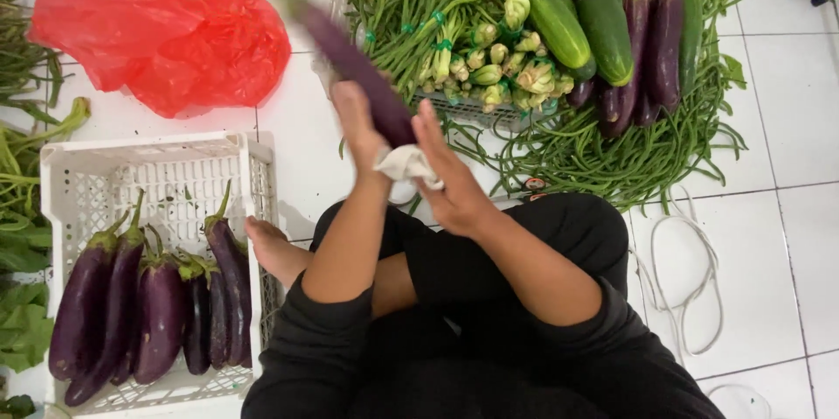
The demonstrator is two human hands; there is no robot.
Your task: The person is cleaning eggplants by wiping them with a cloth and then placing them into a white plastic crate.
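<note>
Nearest the camera, the person sits cross-legged on the white tiled floor (786,235) in black clothing, one bare foot (271,249) showing beside the left knee.

Both forearms rise from the lap. The left hand (360,126) is closed around the lower end of a long, dark purple eggplant (350,65), which slants up and to the left and is blurred at its upper tip. The right hand (450,179) has its fingers extended and presses a small white cloth (406,163) against the same lower end; whether it grips the cloth or only holds it flat cannot be told. The held eggplant sits between the two hands, above the knees.

At the person's left stands a white perforated plastic crate (157,157) on the floor, containing several purple eggplants with green stems (157,314) lying side by side against its near wall. Green leafy stalks (22,235) lie just beyond its left wall. At the right, a loop of white cord (690,288) lies on the tiles.

Farther out, a second white crate (489,111) bears bundled green long beans (411,8), pale green tied stalks (498,56), two dark green cucumbers (581,21) and more purple eggplants (651,56). At the far left lies a crumpled red plastic bag (157,26).
</note>
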